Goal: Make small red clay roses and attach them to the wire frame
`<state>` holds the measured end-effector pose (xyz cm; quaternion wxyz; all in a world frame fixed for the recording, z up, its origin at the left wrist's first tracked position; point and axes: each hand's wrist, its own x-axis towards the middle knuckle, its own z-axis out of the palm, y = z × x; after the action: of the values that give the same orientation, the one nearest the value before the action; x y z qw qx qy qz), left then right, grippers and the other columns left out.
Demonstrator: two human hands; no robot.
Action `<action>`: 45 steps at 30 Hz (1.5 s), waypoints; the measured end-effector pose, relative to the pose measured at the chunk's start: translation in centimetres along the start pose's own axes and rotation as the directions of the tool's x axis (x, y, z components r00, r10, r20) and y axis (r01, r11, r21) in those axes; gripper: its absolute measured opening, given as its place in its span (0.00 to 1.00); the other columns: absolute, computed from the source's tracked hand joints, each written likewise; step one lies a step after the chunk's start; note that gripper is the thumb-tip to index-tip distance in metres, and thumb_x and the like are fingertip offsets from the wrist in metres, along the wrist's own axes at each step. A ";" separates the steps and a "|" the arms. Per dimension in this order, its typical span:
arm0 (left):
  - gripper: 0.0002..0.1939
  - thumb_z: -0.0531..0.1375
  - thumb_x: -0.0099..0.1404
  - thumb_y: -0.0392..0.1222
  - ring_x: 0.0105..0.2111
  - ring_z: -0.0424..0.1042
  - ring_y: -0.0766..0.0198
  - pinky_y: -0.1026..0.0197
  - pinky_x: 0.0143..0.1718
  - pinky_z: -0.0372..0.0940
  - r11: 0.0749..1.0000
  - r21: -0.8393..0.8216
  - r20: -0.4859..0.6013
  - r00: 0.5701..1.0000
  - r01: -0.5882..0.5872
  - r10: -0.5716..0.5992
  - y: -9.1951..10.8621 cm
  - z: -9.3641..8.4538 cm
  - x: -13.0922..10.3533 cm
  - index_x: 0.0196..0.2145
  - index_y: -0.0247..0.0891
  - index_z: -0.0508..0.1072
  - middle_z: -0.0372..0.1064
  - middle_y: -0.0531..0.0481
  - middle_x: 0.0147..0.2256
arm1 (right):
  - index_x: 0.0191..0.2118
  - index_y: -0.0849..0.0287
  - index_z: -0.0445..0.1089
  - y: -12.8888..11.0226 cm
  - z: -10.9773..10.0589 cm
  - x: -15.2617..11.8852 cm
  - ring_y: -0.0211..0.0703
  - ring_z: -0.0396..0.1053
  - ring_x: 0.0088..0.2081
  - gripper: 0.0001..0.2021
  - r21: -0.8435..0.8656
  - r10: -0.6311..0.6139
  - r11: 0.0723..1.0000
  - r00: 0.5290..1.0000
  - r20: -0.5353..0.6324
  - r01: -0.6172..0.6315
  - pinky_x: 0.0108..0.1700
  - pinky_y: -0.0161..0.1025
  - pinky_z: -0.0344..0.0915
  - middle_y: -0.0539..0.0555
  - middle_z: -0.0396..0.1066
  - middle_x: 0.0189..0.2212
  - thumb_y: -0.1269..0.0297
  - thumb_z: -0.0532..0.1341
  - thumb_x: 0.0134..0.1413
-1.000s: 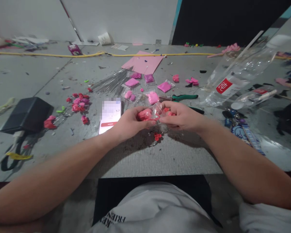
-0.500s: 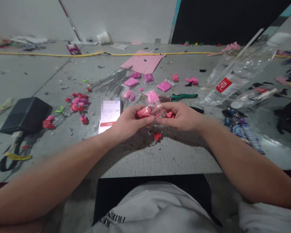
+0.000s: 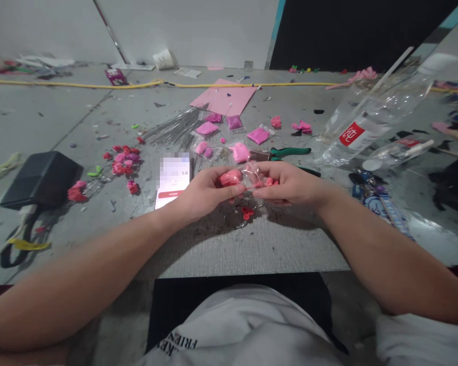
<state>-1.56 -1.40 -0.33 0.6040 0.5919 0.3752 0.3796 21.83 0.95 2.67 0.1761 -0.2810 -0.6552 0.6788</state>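
A small clear plastic bag [image 3: 252, 173] with coral-pink modelling clay [image 3: 230, 177] in it is held between my two hands. My left hand [image 3: 208, 192] is closed around the bag's clay-filled side, thumb on top. My right hand [image 3: 292, 184] pinches the other side of the bag, and a red clay lump [image 3: 270, 181] shows at its fingers; whether that lump is inside the bag I cannot tell. Just below lies a small red clay flower [image 3: 247, 213] on the table. Beyond my fingers rests a bag of light pink clay [image 3: 239, 152].
A lit phone [image 3: 172, 183] lies by my left wrist. Green-handled pliers [image 3: 290, 152], clay packets [image 3: 259, 134] and a bundle of wires [image 3: 175, 127] lie beyond. Clay flowers [image 3: 122, 160] and a black adapter [image 3: 41, 180] are left, a plastic bottle [image 3: 381, 119] right.
My right hand has shifted slightly right, away from the left. The bag's clear end has come down and stretches between my fingers, uncovering the light pink clay behind.
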 end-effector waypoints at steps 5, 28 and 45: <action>0.17 0.72 0.62 0.49 0.28 0.70 0.68 0.65 0.29 0.62 1.000 0.018 -0.043 0.999 0.012 -0.011 0.0 -0.2 -0.1 0.45 0.37 0.78 0.74 0.52 0.31 | 0.47 0.56 0.65 -0.1 -0.2 0.0 0.29 0.54 0.15 0.12 -0.036 -0.054 0.998 0.998 -0.021 0.054 0.17 0.29 0.51 0.37 0.59 0.18 0.60 0.67 0.64; 0.12 0.72 0.63 0.43 0.39 0.77 0.66 0.58 0.51 0.71 0.966 -0.254 -0.099 0.995 -0.046 0.021 -0.4 0.1 0.2 0.42 0.38 0.80 0.76 0.52 0.37 | 0.40 0.60 0.72 -0.4 -0.5 1.2 0.31 0.60 0.19 0.07 0.080 -0.112 0.981 0.849 -0.517 0.178 0.16 0.32 0.43 0.48 0.67 0.24 0.66 0.68 0.57; 0.10 0.67 0.70 0.43 0.44 0.79 0.62 0.61 0.45 0.73 0.961 -0.030 -0.133 0.954 -0.276 0.270 0.5 0.9 -0.5 0.47 0.40 0.77 0.80 0.47 0.44 | 0.34 0.59 0.75 0.5 1.3 0.9 0.32 0.56 0.24 0.05 -0.458 -0.456 0.856 0.768 -0.449 0.240 0.25 0.34 0.52 0.47 0.65 0.24 0.64 0.69 0.58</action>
<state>-1.02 -2.24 0.14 0.5347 0.5978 0.3181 0.5054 20.36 0.46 2.03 0.4224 -0.3605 -0.7360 0.3873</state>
